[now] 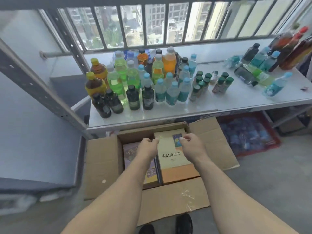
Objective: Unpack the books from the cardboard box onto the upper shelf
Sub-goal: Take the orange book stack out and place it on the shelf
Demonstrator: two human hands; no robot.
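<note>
An open cardboard box [101, 162] stands on the floor in front of the rack, its flaps folded out. Inside lie a cream and orange book [175, 164] on the right and a purple book [129, 155] on the left. My left hand [148, 146] hovers over the gap between the two books, fingers loosely curled, thumb near the cream book's left edge. Over that book's top right corner is my right hand [192, 144], also loosely curled. Neither hand visibly grips anything. The white upper shelf [224, 102] runs just beyond the box.
Several drink bottles [135, 81] crowd the shelf's left and middle, with more at its right end [263, 68]. A red crate [249, 134] of bottles sits under the shelf. A perforated metal post [42, 92] rises at the left. My shoes [184, 223] stand at the box's near flap.
</note>
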